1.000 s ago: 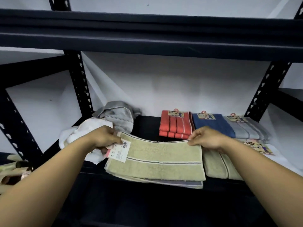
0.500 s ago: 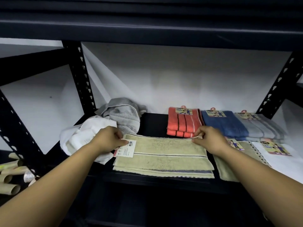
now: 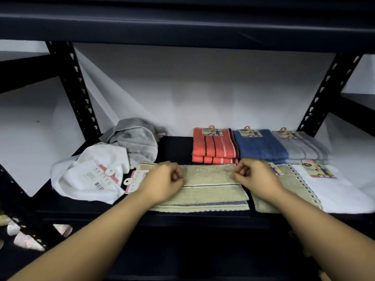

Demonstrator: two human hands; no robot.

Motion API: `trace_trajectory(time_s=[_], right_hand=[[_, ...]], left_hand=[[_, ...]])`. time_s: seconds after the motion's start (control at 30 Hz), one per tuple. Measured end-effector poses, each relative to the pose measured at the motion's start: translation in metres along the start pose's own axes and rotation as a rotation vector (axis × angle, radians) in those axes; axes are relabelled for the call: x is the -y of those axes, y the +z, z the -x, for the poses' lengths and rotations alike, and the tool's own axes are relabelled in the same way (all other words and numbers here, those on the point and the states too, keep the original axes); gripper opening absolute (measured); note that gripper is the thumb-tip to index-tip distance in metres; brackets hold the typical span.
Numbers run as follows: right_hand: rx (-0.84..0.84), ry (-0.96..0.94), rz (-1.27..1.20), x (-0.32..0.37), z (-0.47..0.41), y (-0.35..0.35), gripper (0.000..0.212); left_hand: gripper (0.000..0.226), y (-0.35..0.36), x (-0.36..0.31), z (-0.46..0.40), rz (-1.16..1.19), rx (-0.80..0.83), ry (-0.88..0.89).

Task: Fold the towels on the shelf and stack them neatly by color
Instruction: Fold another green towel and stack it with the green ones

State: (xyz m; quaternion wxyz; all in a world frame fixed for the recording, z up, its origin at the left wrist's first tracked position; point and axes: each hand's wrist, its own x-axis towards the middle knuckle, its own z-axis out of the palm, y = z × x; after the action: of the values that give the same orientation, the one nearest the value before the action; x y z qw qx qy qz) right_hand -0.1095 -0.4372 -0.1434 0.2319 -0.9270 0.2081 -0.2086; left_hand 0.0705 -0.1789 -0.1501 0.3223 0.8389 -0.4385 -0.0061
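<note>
Both hands (image 3: 165,178) (image 3: 254,176) moved inward over the beige towel (image 3: 207,187), grip unclear.

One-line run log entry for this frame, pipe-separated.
step: folding beige towel | left hand: curled on towel | right hand: curled on towel | unfolded: white towel, grey towel

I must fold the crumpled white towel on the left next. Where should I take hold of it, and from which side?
Judging by its pose, grip the white towel at its near-right edge beside the hang tag, coming from the front with the left hand. That edge lies flattest and nearest; the grey towel crowds its back.
</note>
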Motion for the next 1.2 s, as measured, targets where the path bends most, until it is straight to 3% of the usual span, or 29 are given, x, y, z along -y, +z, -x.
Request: trace_trajectory(time_s=[0.17,0.37,0.53,0.8,1.2], right_hand=[[0.033,-0.062,-0.037,-0.002,0.033,-0.013,0.013],[0.094,-0.201,-0.013,-0.01,0.061,-0.014,0.008],[0.047,-0.192,-0.027,-0.018,0.069,-0.004,0.014],[0.032,-0.117,-0.116,-0.015,0.076,-0.005,0.027],[0.041,-0.214,-0.053,-0.008,0.074,-0.008,0.037]], left_hand=[[0.013,0.044,-0.055,-0.008,0.071,0.154,0.205],[0.034,0.068,-0.08,-0.015,0.009,0.233,0.35],[0.015,0.072,-0.082,-0.012,-0.069,0.204,0.435],[0.009,0.069,-0.083,0.0,0.054,0.086,0.411],[0.015,0.076,-0.081,0.007,0.011,0.139,0.43]])
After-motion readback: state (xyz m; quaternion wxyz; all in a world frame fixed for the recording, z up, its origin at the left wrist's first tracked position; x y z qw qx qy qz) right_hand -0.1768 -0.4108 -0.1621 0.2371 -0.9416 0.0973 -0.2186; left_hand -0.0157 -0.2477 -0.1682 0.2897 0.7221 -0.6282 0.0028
